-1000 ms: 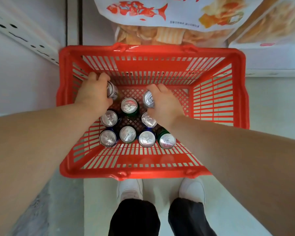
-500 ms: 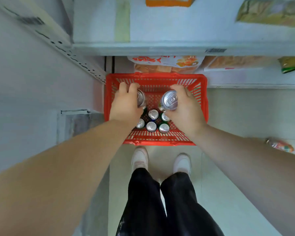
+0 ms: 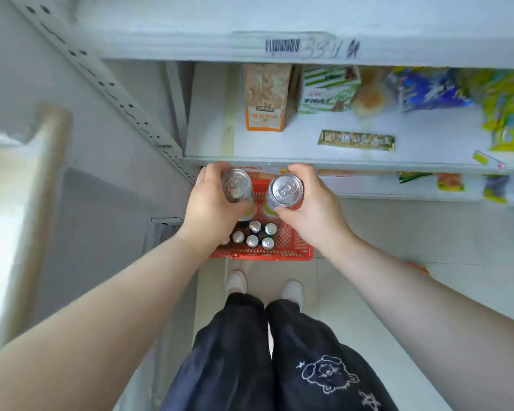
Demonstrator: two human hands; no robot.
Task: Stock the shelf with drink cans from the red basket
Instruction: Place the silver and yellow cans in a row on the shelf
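Head view: left hand curls round one can; the second can sits gripped in the right hand, both held above the basket, near the shelf edge. Only snacks show there, so stocking looks barely begun. Two cans held; five basket cans visible, others possibly hidden.
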